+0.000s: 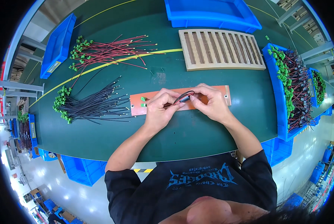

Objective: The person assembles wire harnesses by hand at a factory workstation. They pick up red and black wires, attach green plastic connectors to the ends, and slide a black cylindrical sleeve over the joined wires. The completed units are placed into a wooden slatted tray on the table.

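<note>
Midway along the front edge of the bench [211, 138], both hands are up over the orange board [220, 95], and a single lead [184, 99] has all the attention! How far along are we? By the right edge, the blue bin [282, 125] brims with tangled wires [298, 91] and green plugs [282, 72], which I'd call work done. Over toward the left edge, plenty appears left: the black leads [96, 104] fan out loose, and behind them the red leads [114, 52] make their own spread, nearer the far left corner. On the board's left end sit a pair of small green connectors [143, 105], just beside the left hand [160, 106]. The lead in hand looks partway through, though that's my reading; its ends are hidden from me.

Now to the fingers! The left hand's thumb and forefinger pinch the lead low on its left side; the right hand [210, 103] has thumb and forefinger pressed on it at the other side. Between those tips runs the dark middle piece, slanting up to the right, with a thin wire loop arching just above it, over the board's middle. How the remaining fingers curl underneath, I can't tell.
</note>
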{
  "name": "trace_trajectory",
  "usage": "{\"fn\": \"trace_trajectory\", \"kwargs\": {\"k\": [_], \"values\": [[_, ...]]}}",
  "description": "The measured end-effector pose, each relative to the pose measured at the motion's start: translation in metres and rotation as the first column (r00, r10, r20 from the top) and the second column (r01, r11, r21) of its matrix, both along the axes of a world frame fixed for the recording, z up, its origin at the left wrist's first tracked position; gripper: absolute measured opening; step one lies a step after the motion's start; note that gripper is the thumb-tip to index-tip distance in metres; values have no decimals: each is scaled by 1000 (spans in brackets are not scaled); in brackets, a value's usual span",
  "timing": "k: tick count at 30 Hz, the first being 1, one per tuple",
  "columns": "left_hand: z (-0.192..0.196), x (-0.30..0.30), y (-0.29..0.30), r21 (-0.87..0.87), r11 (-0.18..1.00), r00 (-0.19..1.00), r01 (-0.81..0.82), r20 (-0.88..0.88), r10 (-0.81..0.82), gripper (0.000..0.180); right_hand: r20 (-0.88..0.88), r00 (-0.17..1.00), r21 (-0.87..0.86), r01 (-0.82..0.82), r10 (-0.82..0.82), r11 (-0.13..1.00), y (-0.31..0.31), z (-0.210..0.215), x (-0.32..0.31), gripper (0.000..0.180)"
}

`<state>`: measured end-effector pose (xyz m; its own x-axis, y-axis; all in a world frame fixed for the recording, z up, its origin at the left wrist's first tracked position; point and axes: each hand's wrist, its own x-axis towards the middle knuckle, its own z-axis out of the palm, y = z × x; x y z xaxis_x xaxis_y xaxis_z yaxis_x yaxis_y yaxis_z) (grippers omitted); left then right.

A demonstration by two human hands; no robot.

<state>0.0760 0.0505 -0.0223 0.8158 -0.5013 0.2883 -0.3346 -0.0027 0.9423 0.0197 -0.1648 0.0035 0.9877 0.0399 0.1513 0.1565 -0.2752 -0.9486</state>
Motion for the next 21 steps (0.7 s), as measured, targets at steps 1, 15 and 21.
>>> {"fn": "trace_trajectory", "kwargs": {"k": [1, 15, 21], "values": [[1, -1, -1, 6, 1000, 1000, -14, 23, 14, 20, 5, 1000, 2, 2, -2, 1000, 0, -1, 0, 20], [-10, 3, 6, -34, 998, 951, 52, -304, -59, 13, -16, 999, 107, -35, 37, 994, 0, 1, -1, 22], [-8, 2, 4, -52, 997, 982, 56, -179, -65, 16, 1, 1000, 101, -2, 2, 995, 0, -8, 0, 10]]}}
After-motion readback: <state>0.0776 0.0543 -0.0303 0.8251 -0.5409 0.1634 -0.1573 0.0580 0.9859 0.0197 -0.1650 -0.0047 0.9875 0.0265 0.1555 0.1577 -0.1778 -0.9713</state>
